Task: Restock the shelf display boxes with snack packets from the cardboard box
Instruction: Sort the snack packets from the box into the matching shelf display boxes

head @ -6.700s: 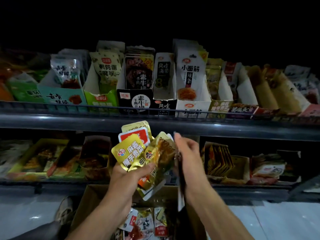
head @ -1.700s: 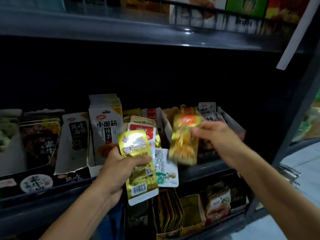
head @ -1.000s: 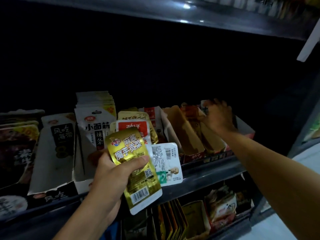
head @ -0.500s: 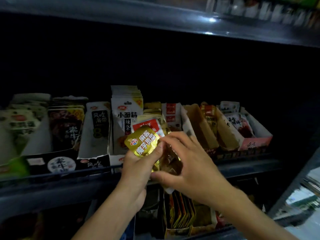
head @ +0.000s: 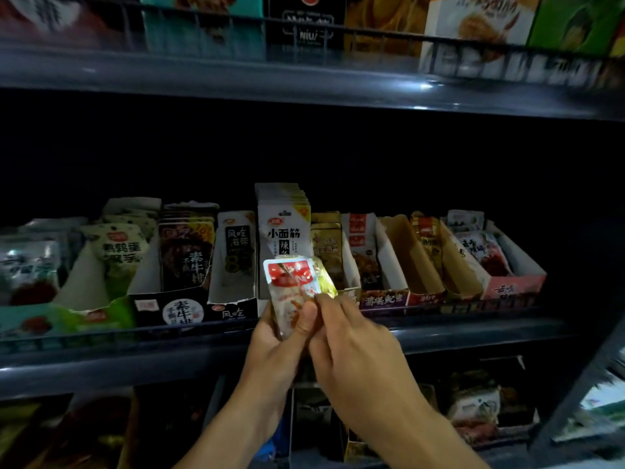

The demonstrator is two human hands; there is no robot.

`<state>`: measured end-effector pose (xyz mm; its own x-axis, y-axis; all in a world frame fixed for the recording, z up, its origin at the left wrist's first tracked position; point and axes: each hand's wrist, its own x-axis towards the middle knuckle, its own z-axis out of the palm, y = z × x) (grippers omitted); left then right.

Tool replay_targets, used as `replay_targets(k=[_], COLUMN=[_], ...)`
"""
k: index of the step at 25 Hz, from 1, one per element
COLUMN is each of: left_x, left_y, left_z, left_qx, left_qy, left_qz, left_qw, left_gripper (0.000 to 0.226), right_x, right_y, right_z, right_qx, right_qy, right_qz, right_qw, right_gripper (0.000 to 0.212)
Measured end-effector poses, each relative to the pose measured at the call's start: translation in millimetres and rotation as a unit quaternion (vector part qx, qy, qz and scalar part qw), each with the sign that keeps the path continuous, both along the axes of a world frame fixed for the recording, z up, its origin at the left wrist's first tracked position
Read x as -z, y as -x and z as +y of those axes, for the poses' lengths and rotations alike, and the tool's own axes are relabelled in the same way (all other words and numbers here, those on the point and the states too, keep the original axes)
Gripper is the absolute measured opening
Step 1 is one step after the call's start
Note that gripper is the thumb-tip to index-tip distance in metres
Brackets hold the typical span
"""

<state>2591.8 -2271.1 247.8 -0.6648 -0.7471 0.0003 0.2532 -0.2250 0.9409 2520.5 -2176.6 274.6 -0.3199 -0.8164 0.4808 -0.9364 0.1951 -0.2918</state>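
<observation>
Fingers and thumb of the left hand [head: 274, 353] curl round the lower end of a small fan of snack packets, the front one a red-and-white packet [head: 293, 289] with a gold packet [head: 325, 280] peeking out behind it. Beside it the right hand [head: 351, 353] pinches at the right edge of the same bunch, its fingertips [head: 321, 301] touching the gold foil. Both hands hover just in front of the middle shelf's front rail [head: 456, 316], below the white display box of noodle strips [head: 284, 231]. To the right, the brown display box [head: 412, 258] stands mostly hollow, with open room between its walls, and the pink box [head: 507, 265] at the row's end holds a few packets. A dark gap lies above the whole row, under the upper shelf [head: 304, 82]. Half a second earlier the gold packet with bold lettering fronted the bunch; now the red-and-white one faces out, and the hands sit slightly lower against the rail. The cardboard supply box is out of view.
</observation>
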Motion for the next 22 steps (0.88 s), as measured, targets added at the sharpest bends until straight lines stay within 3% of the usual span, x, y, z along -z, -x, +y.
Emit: replay_targets(k=[2, 4, 6, 9, 11, 12, 14, 16, 17, 19, 21, 22], left_x=[2.1, 2.5, 1.6, 4.4, 8.5, 10.0, 13.0, 16.1, 17.5, 19.7, 23.0, 24.0], left_y=[-3.6, -9.7, -16.1, -23.9, -28.6, -31.3, -36.1, -40.0, -42.0, -42.3, -40.1, -38.0], left_z=[-8.5, -21.8, -34.9, -48.8, -56.7, -60.8, -68.6, -74.1, -76.2, -77.5, -75.5, -73.3], left_qx=[-0.03, -0.066, -0.078, -0.084, -0.088, -0.088, -0.09, -0.091, -0.094, -0.106, -0.12, -0.122], left_qy=[0.008, 0.014, 0.014, -0.001, -0.004, -0.005, -0.007, -0.009, -0.011, -0.018, -0.028, -0.035], left_qz=[-0.002, 0.01, 0.015, 0.02, 0.022, 0.027, 0.035, 0.04, 0.043, 0.055, 0.074, 0.082], left_qw=[1.0, 0.998, 0.997, 0.996, 0.996, 0.996, 0.995, 0.995, 0.995, 0.993, 0.99, 0.988], left_gripper=[0.04, 0.032, 0.032, 0.032, 0.032, 0.032, 0.034, 0.037, 0.038, 0.038, 0.038, 0.04], right_x=[-10.5, -22.9, -29.5, -28.0, -17.8, -9.5, 7.3, 15.7, 15.8, 9.8, 8.1, 10.9], right_y=[-3.1, 15.0, 46.6, 99.7, 126.8, 136.3, 143.6, 139.6, 136.4, 124.3, 97.5, 75.6], right_z=[-9.3, -22.4, -41.6, -81.5, -106.5, -116.6, -125.9, -125.3, -123.6, -112.2, -94.4, -82.1], right_qx=[0.013, 0.015, 0.051, 0.118, 0.16, 0.184, 0.241, 0.282, 0.281, 0.238, 0.148, 0.101], right_qy=[0.079, 0.186, 0.242, 0.274, 0.243, 0.203, 0.06, -0.049, -0.046, 0.046, 0.133, 0.132], right_qz=[-0.166, -0.413, -0.533, -0.497, -0.43, -0.366, -0.152, 0.078, 0.122, 0.088, -0.086, -0.195], right_qw=[0.983, 0.892, 0.809, 0.815, 0.855, 0.889, 0.957, 0.955, 0.951, 0.966, 0.976, 0.967], right_gripper=[0.016, 0.012, 0.01, 0.011, 0.014, 0.013, 0.01, 0.018, 0.023, 0.03, 0.03, 0.028])
